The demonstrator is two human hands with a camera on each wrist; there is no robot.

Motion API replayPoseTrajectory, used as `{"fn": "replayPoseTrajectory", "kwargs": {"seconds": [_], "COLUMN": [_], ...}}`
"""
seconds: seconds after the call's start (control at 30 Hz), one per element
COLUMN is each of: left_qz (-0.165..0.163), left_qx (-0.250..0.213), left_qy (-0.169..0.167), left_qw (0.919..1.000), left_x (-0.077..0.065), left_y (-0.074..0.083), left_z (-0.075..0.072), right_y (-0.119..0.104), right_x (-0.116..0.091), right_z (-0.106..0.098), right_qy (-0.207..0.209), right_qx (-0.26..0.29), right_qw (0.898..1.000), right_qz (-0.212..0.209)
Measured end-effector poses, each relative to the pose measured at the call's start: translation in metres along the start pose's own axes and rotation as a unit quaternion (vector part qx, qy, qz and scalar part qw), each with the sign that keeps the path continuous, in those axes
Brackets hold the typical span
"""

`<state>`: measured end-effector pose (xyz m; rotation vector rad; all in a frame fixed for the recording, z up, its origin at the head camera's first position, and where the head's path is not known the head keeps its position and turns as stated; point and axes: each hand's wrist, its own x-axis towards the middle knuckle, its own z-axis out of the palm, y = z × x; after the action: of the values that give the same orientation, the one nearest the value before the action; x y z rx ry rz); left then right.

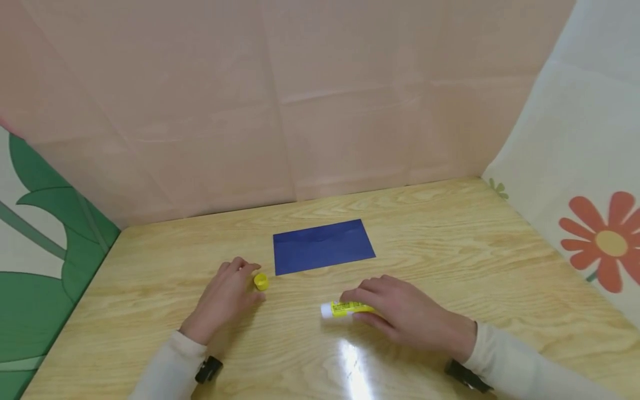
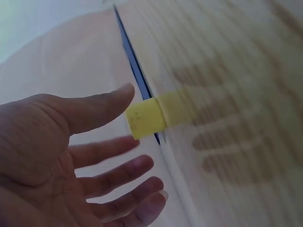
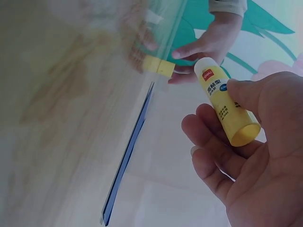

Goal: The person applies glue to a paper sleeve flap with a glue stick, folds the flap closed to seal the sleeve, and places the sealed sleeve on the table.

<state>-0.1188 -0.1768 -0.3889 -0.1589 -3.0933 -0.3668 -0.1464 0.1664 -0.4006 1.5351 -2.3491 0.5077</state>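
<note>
A yellow glue stick (image 1: pixel 345 309) with its white end bare is held in my right hand (image 1: pixel 400 314), thumb on one side and fingers on the other. The right wrist view shows the printed label of the glue stick (image 3: pixel 220 94) turned toward the camera. Its yellow cap (image 1: pixel 261 281) stands on the table beside my left hand (image 1: pixel 227 300). In the left wrist view, the thumb and spread fingers lie around the cap (image 2: pixel 146 118) without closing on it. Behind both hands lies a dark blue envelope (image 1: pixel 322 247), flat on the wood.
The wooden table (image 1: pixel 450 233) ends at a pinkish backdrop (image 1: pixel 300 111). A white sheet with a red flower (image 1: pixel 610 243) hangs on the right, and a green leaf print (image 1: pixel 40 311) borders the left. Dark wrist straps (image 1: pixel 208 369) sit at the sleeves.
</note>
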Motion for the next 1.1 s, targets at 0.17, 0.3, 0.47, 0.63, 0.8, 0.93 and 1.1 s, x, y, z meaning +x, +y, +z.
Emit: {"fn": "replayPoseTrajectory", "kwargs": {"seconds": [0.17,0.3,0.47,0.63,0.8,0.93,1.1], "left_qz": [0.020,0.035,0.068,0.124,0.144,0.178,0.224], "left_qx": [0.011,0.018,0.030,0.066,0.038,0.030,0.048], "left_qy": [0.008,0.024,0.057,0.095,0.111,0.141,0.181], "left_qw": [0.9997,0.9989,0.9956,0.9856,0.9826,0.9734,0.9564], "left_x": [0.001,0.000,-0.002,-0.005,-0.011,-0.016,-0.022], "left_y": [0.002,0.006,0.015,0.025,0.037,0.049,0.062], "left_z": [0.002,0.005,0.008,0.012,0.015,0.017,0.019], "right_y": [-0.001,-0.001,-0.002,-0.002,-0.002,-0.002,-0.001], "right_x": [0.001,0.001,0.002,0.001,0.000,0.000,0.000], "right_z": [0.000,0.000,-0.001,-0.001,-0.001,-0.001,-0.001], "right_qy": [0.005,0.006,0.003,0.002,0.002,0.005,0.013], "right_qx": [0.000,0.002,0.004,0.003,0.004,0.006,0.010], "right_qw": [1.000,1.000,1.000,1.000,1.000,1.000,1.000], "right_qz": [-0.004,-0.007,-0.005,-0.001,0.003,0.006,0.007]}}
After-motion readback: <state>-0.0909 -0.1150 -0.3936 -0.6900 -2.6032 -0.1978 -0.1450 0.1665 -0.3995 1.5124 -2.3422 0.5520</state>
